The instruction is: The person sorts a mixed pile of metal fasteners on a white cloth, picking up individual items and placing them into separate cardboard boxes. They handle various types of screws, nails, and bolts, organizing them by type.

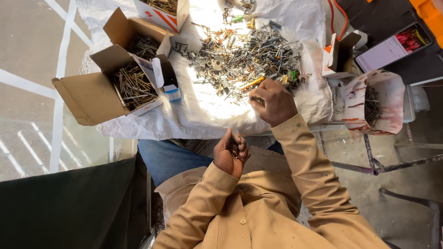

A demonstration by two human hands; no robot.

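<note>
head cam looking down, person seated at a worktop covered w/ a white woven sheet. right hand is at the near edge of a big mixed pile of screws, nails and bolts, grip pressed together, fingertips pinching a few dark screws right at the pile's edge. left hand sits lower, off the sheet over the lap, grip curled shut around a small bunch of dark screws, tips just poking out by the fingers. to the left of the pile: open cardboard box of long brownish screws, a second open box w/ darker screws behind it, a third box at the top edge. right of the pile: small white/orange carton, paint-stained tub w/ thin dark nails, a phone w/ lit screen further back. to do this well, imo: pick by one type only, take few pcs per pinch so nothing drops off the sheet edge, keep the left fist closed and upright so the bunch doesn't slide out, and match length/colour before adding. sun glare on the sheet washes out the middle of the pile, so small pcs there are hard to tell apart.
</note>
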